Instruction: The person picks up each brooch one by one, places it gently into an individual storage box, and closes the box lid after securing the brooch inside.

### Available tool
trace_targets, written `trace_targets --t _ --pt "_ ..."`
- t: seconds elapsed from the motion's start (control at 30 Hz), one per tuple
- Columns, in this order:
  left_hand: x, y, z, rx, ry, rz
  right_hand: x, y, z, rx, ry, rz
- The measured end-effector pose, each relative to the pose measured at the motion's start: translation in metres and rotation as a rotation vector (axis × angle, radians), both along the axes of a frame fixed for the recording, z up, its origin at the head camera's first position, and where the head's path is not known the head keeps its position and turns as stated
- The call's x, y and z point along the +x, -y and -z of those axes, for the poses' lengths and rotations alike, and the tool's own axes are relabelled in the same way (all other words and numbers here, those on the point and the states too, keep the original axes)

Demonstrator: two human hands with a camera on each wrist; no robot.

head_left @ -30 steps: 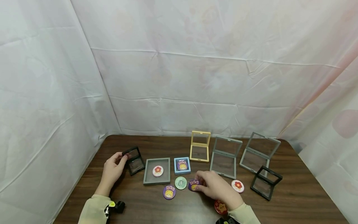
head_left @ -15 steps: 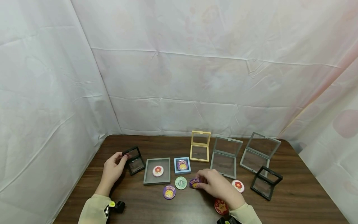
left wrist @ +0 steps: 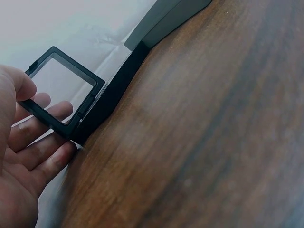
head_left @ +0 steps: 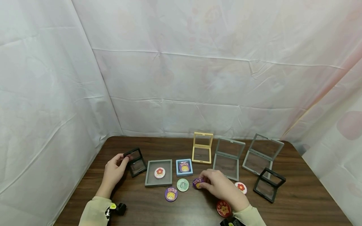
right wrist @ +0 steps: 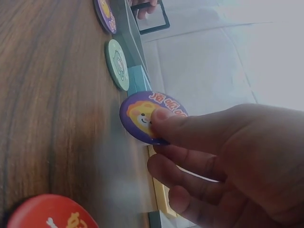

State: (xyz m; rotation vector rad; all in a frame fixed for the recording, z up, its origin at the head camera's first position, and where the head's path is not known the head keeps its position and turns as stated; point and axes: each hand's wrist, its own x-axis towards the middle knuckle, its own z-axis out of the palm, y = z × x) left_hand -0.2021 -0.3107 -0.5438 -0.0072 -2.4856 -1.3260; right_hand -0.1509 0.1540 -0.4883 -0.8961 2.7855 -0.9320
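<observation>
My left hand (head_left: 114,171) pinches the raised lid of a small black display case (left wrist: 90,111) between thumb and fingers at the table's left. The case stands open, its base on the wood. In my right hand (head_left: 216,185) is a round purple badge (right wrist: 142,116) with a yellow bear, thumb across its face, fingers behind. In the right wrist view the badge appears tilted. Just left of it lies a green badge (head_left: 182,185), and another purple bear badge (head_left: 171,194) is beyond that. A red badge (head_left: 223,208) lies beside my right wrist.
A grey case (head_left: 148,180) holds a flower badge (head_left: 159,172); a blue case (head_left: 178,173) holds a purple one. Open yellow (head_left: 202,146) and grey cases (head_left: 225,155) stand along the back. Another black case (head_left: 255,188) and a partly hidden flower badge (head_left: 240,187) are at right.
My right hand has shifted slightly to the right and away from me with the purple badge, whose tilt has changed. The left hand and its case have stayed put.
</observation>
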Motion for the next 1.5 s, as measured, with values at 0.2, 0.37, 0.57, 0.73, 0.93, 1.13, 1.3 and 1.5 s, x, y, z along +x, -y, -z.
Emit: trace_targets --t 0.2,0.37,0.57,0.73,0.93,1.13,1.3,1.5 --pt "0.0014 0.0002 -0.0012 -0.001 0.009 0.000 0.0004 0.0000 -0.0006 -0.005 -0.016 0.020" --pt "0.0012 0.0009 -0.0014 -0.011 0.006 0.003 0.0005 0.0002 -0.0007 -0.008 -0.033 0.031" --pt "0.0009 0.0023 -0.0002 -0.012 0.001 0.010 0.0001 0.0008 -0.0013 -0.029 -0.026 0.028" --pt "0.0003 0.0036 0.0014 -0.025 0.004 0.009 0.0007 0.0012 -0.0019 -0.037 -0.016 0.027" --pt "0.0001 0.0038 0.0010 -0.031 0.001 0.012 0.0009 0.0018 -0.0026 -0.048 -0.019 0.026" --pt "0.0000 0.0035 0.0007 -0.017 0.008 0.007 0.0010 0.0020 -0.0024 -0.066 -0.003 0.036" --pt "0.0001 0.0035 0.0009 -0.018 0.005 0.012 0.0016 0.0019 -0.0021 -0.071 0.021 0.042" --pt "0.0004 0.0025 0.0022 -0.015 0.009 0.013 0.0026 0.0019 -0.0031 -0.083 0.039 0.054"
